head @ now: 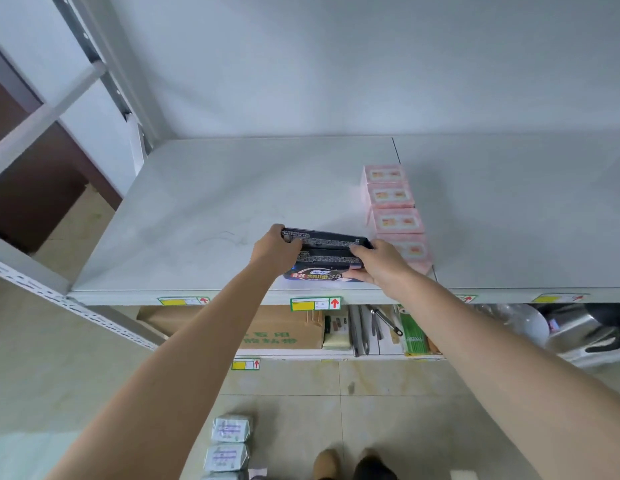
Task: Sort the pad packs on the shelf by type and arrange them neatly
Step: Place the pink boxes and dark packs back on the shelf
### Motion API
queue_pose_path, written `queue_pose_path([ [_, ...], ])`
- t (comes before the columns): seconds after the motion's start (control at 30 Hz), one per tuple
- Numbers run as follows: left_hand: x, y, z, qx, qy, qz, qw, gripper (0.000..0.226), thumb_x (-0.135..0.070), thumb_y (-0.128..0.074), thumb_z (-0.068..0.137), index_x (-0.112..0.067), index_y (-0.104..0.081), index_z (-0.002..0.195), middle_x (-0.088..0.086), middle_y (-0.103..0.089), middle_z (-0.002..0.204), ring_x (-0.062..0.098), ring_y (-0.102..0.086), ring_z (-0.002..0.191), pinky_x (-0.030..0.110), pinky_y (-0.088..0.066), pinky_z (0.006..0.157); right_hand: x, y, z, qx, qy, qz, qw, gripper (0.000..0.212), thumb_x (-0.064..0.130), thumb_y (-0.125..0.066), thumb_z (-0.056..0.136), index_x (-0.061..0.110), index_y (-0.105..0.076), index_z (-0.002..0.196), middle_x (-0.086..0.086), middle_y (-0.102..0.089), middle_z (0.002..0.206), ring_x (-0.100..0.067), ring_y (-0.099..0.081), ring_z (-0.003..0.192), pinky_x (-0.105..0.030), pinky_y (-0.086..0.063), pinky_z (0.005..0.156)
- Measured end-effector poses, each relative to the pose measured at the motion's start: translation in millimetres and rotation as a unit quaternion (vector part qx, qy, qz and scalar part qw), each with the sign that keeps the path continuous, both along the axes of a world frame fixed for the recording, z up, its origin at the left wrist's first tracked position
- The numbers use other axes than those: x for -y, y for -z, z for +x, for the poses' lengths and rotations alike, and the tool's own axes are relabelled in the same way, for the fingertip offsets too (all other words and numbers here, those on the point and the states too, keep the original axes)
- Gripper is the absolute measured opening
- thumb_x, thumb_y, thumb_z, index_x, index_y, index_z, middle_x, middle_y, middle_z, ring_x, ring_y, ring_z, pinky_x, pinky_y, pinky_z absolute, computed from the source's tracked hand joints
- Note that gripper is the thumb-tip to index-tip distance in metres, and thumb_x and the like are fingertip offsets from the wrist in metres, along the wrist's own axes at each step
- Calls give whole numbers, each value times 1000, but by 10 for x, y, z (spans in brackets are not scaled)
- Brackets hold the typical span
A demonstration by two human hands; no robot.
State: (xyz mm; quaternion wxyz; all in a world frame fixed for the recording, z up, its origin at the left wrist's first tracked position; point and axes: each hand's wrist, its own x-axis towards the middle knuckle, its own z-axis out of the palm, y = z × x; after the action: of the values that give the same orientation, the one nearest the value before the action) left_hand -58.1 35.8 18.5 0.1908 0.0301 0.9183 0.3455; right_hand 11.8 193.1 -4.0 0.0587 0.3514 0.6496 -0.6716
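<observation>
Two dark navy pad packs [327,247] stand on edge near the front of the white shelf [197,216], one behind the other. My left hand [275,251] grips their left end and my right hand [377,263] grips their right end. Just right of them, a row of several pink pad packs [393,209] runs from the shelf's front edge toward the back wall; the nearest pink pack touches my right hand. Pale grey-green pad packs [229,445] lie on the floor below.
The shelf's left upright [94,60] and slotted rail [69,303] frame the left side. The lower shelf holds a cardboard box [277,330], kitchen tools [381,323] and metal bowls [575,330]. A seam [415,220] divides the shelf boards behind the pink row.
</observation>
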Motion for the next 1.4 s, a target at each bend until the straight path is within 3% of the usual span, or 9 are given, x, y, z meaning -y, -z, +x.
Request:
queue_pose_path([
  [0.23, -9, 417, -28, -32, -113, 83, 990, 37, -38, -47, 93, -17, -52, 123, 13, -39, 126, 30, -43, 117, 38, -40, 102, 22, 97, -55, -30, 2, 35, 999, 30, 19, -56, 90, 9, -43, 115, -15, -59, 111, -28, -68, 89, -40, -58, 78],
  [0.33, -56, 444, -49, -21, -135, 145, 980, 33, -35, -49, 93, -13, -52, 117, 9, -46, 125, 28, -54, 96, 36, -47, 88, 6, 40, 2, -41, -67, 198, 977, 38, 23, -55, 88, 12, -42, 122, -9, -61, 106, -26, -67, 89, -39, -57, 78],
  [0.47, -112, 458, -120, 8, -182, 202, 962, 22, -31, -49, 93, -14, -50, 107, 8, -59, 115, 30, -58, 93, 41, -51, 83, -49, -24, 72, -40, -186, 597, 779, 42, 32, -45, 91, 12, -47, 128, -9, -54, 115, -28, -52, 105, -32, -46, 74],
  [0.57, -128, 493, -162, 16, -194, 222, 956, 14, -31, -50, 92, -18, -48, 99, 11, -62, 112, 30, -59, 95, 48, -52, 86, -93, 59, -15, -100, -261, 662, 696, 52, 41, -34, 87, 9, -59, 120, -12, -61, 120, -33, -55, 112, -45, -49, 89],
  [0.7, -166, 533, -188, 48, -194, 280, 939, 27, -36, -54, 90, -22, -51, 113, 5, -61, 109, 28, -61, 100, 47, -52, 89, -156, 222, -68, -66, -370, 621, 688, 73, 50, -5, 85, 15, -32, 143, -5, -29, 152, -22, -16, 144, -41, -6, 115],
  [0.9, -237, 592, -234, 1, -191, 264, 945, 19, -29, -52, 92, -14, -56, 105, 4, -59, 93, 25, -57, 91, 38, -50, 87, -212, 215, -88, -45, -389, 645, 656, 75, 54, 0, 84, 19, -23, 146, -2, -22, 153, -22, -13, 145, -40, 2, 113],
  [1.07, -225, 596, -268, 30, -192, 297, 935, 11, -25, -53, 92, -17, -54, 100, 2, -58, 91, 26, -58, 90, 45, -52, 88, -269, 199, -92, -40, -376, 666, 643, 55, 43, -25, 93, 14, -50, 132, -5, -55, 134, -22, -48, 128, -38, -22, 104],
  [1.17, -221, 594, -256, 16, -190, 282, 940, 12, -27, -50, 93, -18, -52, 101, 2, -58, 93, 25, -57, 92, 42, -51, 88, -338, 147, -146, -72, -395, 642, 653, 58, 45, -38, 94, 19, -27, 145, -2, -33, 150, -19, -25, 140, -40, -13, 107],
  [1.4, 145, 570, -339, -59, 115, 146, 981, 99, -27, -85, 62, -24, -25, 142, 0, -36, 137, 14, -49, 116, 24, -40, 98, -553, 45, -264, -64, -409, 630, 657, 91, 61, -60, 74, 26, -17, 146, 4, -36, 144, -18, -24, 135, -38, -16, 100],
])
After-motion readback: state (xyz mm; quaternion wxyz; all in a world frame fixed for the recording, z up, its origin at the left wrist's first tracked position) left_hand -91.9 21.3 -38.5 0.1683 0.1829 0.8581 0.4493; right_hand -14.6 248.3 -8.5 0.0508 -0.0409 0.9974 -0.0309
